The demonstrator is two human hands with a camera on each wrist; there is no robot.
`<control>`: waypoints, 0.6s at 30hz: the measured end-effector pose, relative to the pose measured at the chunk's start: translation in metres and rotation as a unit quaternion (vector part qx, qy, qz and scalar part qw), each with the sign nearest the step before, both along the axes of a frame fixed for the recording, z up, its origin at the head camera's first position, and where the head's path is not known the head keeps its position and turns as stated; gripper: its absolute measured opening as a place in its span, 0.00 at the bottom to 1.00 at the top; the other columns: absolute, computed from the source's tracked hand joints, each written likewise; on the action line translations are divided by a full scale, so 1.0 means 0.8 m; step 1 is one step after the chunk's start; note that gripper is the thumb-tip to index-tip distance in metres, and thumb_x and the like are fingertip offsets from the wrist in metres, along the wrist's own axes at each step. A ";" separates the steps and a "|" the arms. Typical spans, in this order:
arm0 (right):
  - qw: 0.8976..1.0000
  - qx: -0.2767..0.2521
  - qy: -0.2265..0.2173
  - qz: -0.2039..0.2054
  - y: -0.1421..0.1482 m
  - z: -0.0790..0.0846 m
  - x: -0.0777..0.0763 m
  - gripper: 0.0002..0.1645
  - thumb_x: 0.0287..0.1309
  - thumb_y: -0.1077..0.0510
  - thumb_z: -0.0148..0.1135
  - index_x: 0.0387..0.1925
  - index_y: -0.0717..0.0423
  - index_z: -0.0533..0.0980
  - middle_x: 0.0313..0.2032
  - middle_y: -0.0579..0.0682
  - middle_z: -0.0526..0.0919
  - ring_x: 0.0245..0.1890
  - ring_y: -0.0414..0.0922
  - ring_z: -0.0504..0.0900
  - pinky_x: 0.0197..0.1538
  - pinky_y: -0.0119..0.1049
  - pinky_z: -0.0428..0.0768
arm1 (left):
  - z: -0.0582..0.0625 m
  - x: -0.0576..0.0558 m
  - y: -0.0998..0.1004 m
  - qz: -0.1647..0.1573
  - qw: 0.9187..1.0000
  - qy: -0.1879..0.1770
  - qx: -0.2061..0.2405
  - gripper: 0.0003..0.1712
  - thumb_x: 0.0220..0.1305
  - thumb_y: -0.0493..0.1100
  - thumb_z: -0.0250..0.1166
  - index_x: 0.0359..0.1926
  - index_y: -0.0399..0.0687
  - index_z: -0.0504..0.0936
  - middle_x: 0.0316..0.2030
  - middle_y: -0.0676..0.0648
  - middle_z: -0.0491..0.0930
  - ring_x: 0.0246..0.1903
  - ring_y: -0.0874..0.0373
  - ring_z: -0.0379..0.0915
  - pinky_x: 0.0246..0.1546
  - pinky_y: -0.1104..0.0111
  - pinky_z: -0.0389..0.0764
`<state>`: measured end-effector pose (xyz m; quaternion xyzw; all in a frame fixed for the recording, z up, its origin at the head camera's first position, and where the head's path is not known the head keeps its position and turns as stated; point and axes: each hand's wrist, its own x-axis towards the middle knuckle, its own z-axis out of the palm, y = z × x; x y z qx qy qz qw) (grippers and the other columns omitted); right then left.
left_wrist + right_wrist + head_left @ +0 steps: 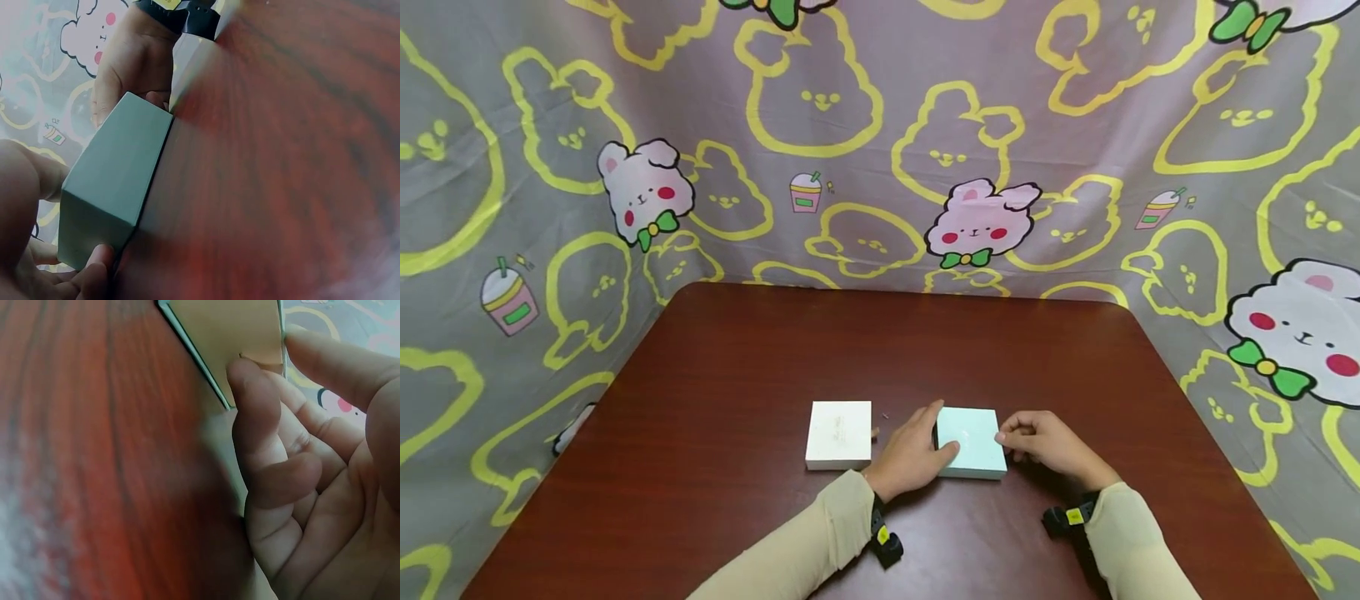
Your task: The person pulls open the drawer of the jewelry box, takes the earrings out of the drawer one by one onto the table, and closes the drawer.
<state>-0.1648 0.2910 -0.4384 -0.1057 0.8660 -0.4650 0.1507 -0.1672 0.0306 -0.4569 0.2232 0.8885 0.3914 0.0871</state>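
Observation:
In the head view a flat mint-green box (973, 442) lies on the table in front of me. My left hand (910, 454) grips its left end, thumb over the top and fingers along the end. The left wrist view shows the plain long side of the box (122, 162) with left fingertips (97, 265) low at its near corner. At the opposite end my right hand (1048, 446) pinches the edge with thumb and fingers. In the right wrist view this end has a tan face (231, 334) inside a mint rim, and a fingertip (247, 375) presses a small notch there.
A white square box (840, 433) with faint lettering stands left of the mint one, a small brown bit (875, 432) showing at its right side. A tiny scrap (885, 415) lies between the boxes. Patterned cloth (850, 167) hangs behind the brown table (737, 358).

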 end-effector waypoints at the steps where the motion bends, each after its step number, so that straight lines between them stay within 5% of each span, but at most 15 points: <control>1: 1.000 -0.004 -0.001 0.002 0.005 -0.007 -0.003 0.10 0.65 0.54 0.62 0.37 0.57 0.80 0.26 0.54 0.82 0.26 0.51 0.79 0.26 0.40 0.76 | -0.001 0.000 0.001 0.000 1.000 0.001 0.000 0.42 0.69 0.59 0.56 0.75 0.46 0.54 0.70 0.43 0.61 0.54 0.51 0.74 0.57 0.53 0.70; 9: 0.999 -0.036 0.006 0.035 0.017 -0.016 -0.003 0.09 0.65 0.56 0.62 0.39 0.59 0.79 0.28 0.52 0.82 0.26 0.48 0.79 0.26 0.38 0.76 | -0.006 0.003 0.003 0.011 1.000 0.020 -0.003 0.42 0.68 0.60 0.54 0.75 0.47 0.54 0.69 0.45 0.62 0.52 0.52 0.75 0.57 0.55 0.70; 18: 0.999 -0.034 0.009 0.028 0.014 -0.016 -0.002 0.06 0.65 0.59 0.61 0.39 0.59 0.79 0.28 0.51 0.83 0.25 0.47 0.78 0.26 0.38 0.76 | -0.006 0.003 0.003 0.010 0.999 0.038 0.000 0.43 0.68 0.63 0.54 0.75 0.46 0.55 0.69 0.44 0.63 0.48 0.55 0.76 0.57 0.55 0.70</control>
